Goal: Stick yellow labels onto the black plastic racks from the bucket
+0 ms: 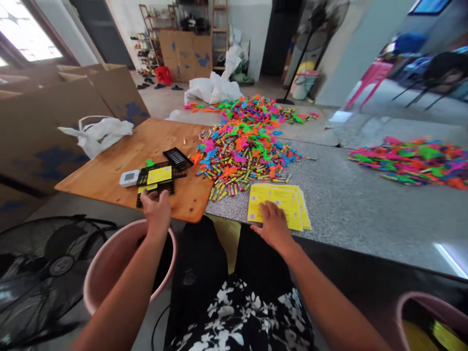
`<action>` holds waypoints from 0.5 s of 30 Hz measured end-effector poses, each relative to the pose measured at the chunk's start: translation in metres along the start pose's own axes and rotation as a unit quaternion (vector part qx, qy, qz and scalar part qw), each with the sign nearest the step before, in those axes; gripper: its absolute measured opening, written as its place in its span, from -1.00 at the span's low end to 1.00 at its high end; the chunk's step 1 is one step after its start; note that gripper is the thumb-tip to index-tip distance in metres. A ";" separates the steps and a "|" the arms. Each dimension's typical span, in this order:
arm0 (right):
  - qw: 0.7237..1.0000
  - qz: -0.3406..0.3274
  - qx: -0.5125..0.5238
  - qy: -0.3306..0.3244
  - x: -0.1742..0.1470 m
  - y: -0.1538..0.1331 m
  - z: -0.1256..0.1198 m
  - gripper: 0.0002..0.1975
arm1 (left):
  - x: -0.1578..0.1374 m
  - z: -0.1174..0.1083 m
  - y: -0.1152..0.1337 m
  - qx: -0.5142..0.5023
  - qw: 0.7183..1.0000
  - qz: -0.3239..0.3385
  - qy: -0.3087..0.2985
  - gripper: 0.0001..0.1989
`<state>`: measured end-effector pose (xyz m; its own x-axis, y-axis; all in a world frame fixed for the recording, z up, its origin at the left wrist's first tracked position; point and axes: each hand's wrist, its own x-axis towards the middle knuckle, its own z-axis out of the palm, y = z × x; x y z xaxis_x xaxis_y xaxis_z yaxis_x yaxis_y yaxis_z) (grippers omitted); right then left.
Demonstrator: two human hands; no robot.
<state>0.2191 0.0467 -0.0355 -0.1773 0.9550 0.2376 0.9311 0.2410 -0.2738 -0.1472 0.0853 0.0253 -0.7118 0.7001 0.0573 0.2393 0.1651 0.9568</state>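
Note:
My left hand point(156, 212) is at the near edge of a small stack of black slotted plastic trays point(166, 187) on the wooden board. Its thumb and fingers are apart, touching or just over the lowest tray. Yellow cards point(160, 174) lie on the trays, and another black tray point(178, 158) rests tilted behind. Beside the stack sits a white device with a small grey screen point(129, 178). My right hand point(274, 225) lies with fingers outstretched on a stack of printed yellow sheets point(288, 207) at the grey tabletop's front edge.
A heap of colourful plastic pieces and small printed tubes point(243, 151) spreads beyond the sheets. Another pile point(417, 158) lies right. A white plastic bag point(100, 134) is at the board's left edge. Below are a pink tub point(106, 263), a floor fan point(60, 265) and another tub point(402, 312).

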 end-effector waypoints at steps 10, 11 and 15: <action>0.976 -0.176 0.104 0.071 -0.030 -0.018 -0.026 -0.65 | -0.146 0.074 0.010 -0.197 0.779 -0.291 -0.520 -0.48; 0.968 -0.212 0.119 0.058 -0.035 -0.025 -0.028 -0.65 | -0.147 0.078 0.010 -0.233 0.750 -0.330 -0.523 -0.51; 0.952 -0.236 0.188 0.055 -0.049 -0.046 -0.032 -0.54 | -0.142 0.076 0.006 -0.308 0.726 -0.380 -0.484 -0.61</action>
<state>0.1954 -0.0165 -0.0053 -0.4938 0.7065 0.5069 0.5732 0.7028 -0.4213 0.0060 0.0397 0.0011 0.3847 0.7791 -0.4950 -0.5319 0.6254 0.5710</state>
